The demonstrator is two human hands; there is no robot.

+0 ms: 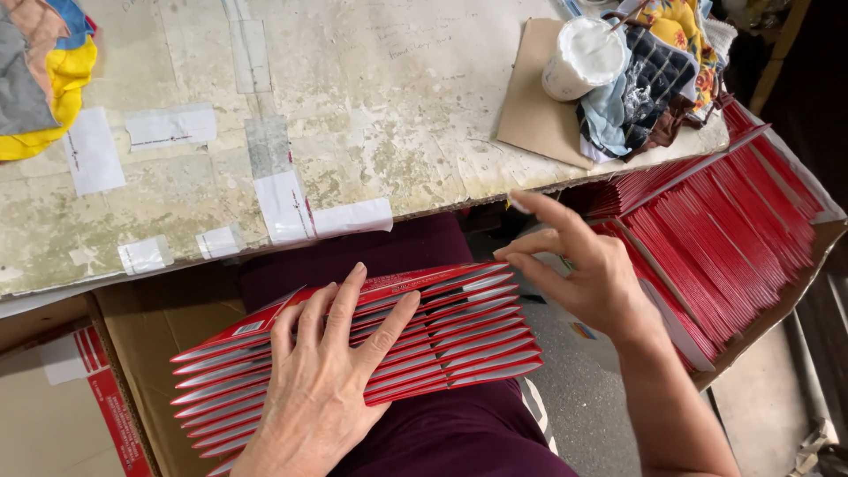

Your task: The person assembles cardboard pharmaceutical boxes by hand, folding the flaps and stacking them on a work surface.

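Red flat packets, fanned in an overlapping row, lie across the person's lap on dark maroon cloth, just below the desk edge. The left hand rests palm down on the fan, fingers spread wide and flat over the upper packets, pressing rather than gripping. The right hand hovers just beside the fan's right end, apart from it, its fingers loosely curled and open, forefinger raised, holding nothing.

To the right, a cardboard box is packed with many more red packets standing on edge in tight rows. At lower left another cardboard box stands open, with a red-printed flap near it.

On the worn, pale desk, patches of white tape are stuck here and there. At its far right a brown card carries a white tub, with a heap of coloured rags just beside it. Yellow, blue and grey cloth lies at the top left corner.
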